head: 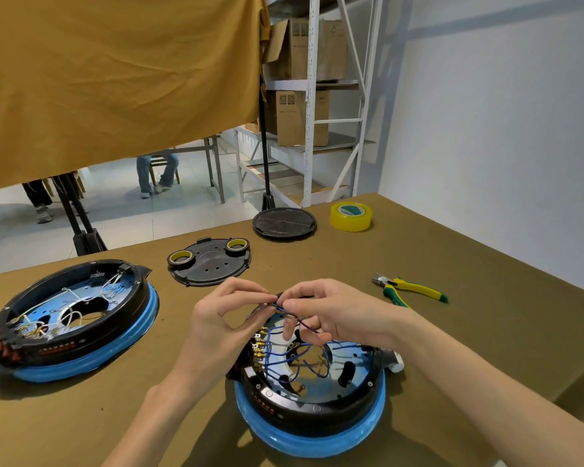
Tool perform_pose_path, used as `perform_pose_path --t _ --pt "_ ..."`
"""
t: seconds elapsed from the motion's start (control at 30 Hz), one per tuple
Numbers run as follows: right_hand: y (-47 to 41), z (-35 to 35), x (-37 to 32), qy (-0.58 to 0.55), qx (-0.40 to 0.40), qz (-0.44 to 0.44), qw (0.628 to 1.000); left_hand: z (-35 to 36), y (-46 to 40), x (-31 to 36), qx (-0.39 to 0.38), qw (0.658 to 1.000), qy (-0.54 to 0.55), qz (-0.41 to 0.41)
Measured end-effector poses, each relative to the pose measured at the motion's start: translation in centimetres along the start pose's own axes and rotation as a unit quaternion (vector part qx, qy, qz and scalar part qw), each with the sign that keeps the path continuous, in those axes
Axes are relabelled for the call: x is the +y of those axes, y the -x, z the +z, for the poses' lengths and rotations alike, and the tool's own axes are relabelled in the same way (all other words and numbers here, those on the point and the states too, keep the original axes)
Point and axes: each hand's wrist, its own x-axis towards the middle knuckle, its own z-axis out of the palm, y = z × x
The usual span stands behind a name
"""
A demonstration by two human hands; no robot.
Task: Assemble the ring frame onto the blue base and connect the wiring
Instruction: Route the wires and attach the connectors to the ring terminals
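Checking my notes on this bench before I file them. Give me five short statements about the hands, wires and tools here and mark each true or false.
1. Both hands, left hand and right hand, pinch the blue wires over the near assembly. True.
2. The pliers are in the right hand. False: they lie on the table, right of the hands.
3. The far-left assembly carries white wires. True.
4. The yellow tape roll sits on the black plate. False: it stands on the table; two smaller dark rolls sit on that plate.
5. The round black disc lies left of the yellow tape roll. True.
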Motion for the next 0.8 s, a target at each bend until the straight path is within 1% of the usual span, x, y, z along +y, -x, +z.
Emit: perform_pose_path --t 0.13,0.2,0.3,0.37,0.43,0.53,0.8 --pt "-0.4 0.1 0.3 -0.027 0.017 0.025 0.999 0.4 0.1 0.3 -0.005 0.997 0.065 -0.038" --pt "-0.6 0.3 0.5 -0.027 0.027 0.019 0.999 0.4 0.1 0.5 -0.014 0.995 0.091 -0.047" --pt "-0.9 0.7 0.8 -0.015 0.067 -0.032 0.997 0.2 0.0 0.6 -0.014 0.989 0.127 -0.078" --pt "-1.0 1.1 1.1 0.020 0.110 -0.076 0.991 -0.1 -0.2 0.6 -0.008 0.981 0.153 -0.119" --pt "-1.0 1.4 1.3 0.048 0.136 -0.099 0.985 -0.4 -0.3 0.7 -0.021 0.973 0.173 -0.149" --pt "-1.0 1.7 1.5 0.057 0.141 -0.109 0.982 -0.4 -0.3 0.9 -0.037 0.971 0.166 -0.166" --pt "-1.1 2.1 1.7 0.059 0.113 -0.113 0.985 -0.2 -0.4 1.2 -0.013 0.973 0.150 -0.177"
